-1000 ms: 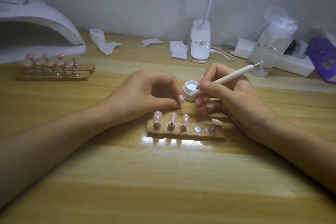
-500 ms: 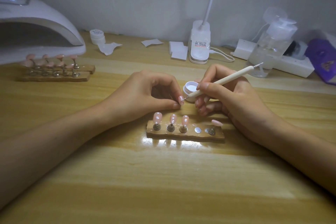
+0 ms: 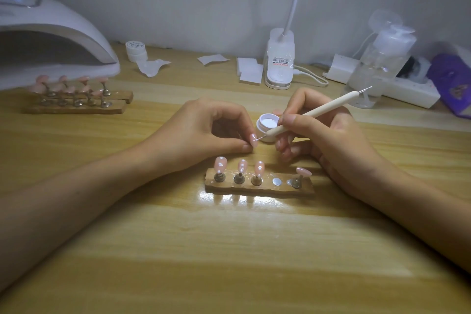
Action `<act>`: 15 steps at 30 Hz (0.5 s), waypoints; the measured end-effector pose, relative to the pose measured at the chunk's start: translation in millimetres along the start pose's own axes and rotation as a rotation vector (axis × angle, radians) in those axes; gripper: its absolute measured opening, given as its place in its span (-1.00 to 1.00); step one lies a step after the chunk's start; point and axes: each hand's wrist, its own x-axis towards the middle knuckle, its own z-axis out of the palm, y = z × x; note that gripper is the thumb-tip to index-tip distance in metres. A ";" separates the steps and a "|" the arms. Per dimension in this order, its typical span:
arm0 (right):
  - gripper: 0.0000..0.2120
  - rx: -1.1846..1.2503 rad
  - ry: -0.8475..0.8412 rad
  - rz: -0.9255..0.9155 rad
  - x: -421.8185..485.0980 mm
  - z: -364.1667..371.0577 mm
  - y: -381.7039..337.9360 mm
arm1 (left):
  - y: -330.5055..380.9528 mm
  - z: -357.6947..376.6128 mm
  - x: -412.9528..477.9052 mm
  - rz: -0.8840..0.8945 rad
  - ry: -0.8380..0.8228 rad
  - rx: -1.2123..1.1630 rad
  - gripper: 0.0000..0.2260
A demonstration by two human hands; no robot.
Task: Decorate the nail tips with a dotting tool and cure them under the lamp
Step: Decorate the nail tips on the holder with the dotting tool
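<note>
My left hand [image 3: 204, 132] pinches the stem of a pink nail tip [image 3: 253, 139] between thumb and forefinger. My right hand [image 3: 323, 135] grips a white dotting tool [image 3: 313, 113] like a pen, and its metal point touches that tip. Just behind stands a small open jar of white gel [image 3: 267, 125]. In front of my hands lies a wooden holder [image 3: 260, 187] with three dotted pink tips standing upright, one bare magnet and a fourth tip lying flat at its right end. The white curing lamp [image 3: 56, 41] sits at the far left.
Two more wooden holders with several pink tips [image 3: 76, 99] lie before the lamp. Along the wall are a closed gel jar [image 3: 136, 50], paper wipes [image 3: 251, 72], a desk lamp base [image 3: 279, 64], a pump bottle [image 3: 379, 64], a power strip [image 3: 397, 86] and a purple packet [image 3: 453, 84].
Almost nothing differs. The tool's point shifted very slightly on the nail tip, and both hands kept their places.
</note>
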 end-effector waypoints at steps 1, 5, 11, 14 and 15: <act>-0.83 -0.007 -0.002 0.004 0.0 0.0 0.5 | -0.1 0.1 0.0 0.000 0.000 -0.002 -0.89; -0.83 -0.028 -0.006 0.014 0.4 -0.4 1.1 | 0.0 0.4 0.1 0.001 -0.001 -0.010 -0.88; -0.83 -0.034 -0.010 0.020 0.7 -0.1 1.7 | 0.5 0.1 0.0 0.002 0.001 -0.001 -0.88; -0.84 -0.034 -0.009 0.024 0.9 -0.1 1.7 | 0.8 -0.1 0.0 0.002 0.002 0.001 -0.89; -0.84 -0.037 -0.009 0.026 0.9 -0.1 1.8 | 0.9 -0.2 -0.1 0.001 0.001 0.001 -0.89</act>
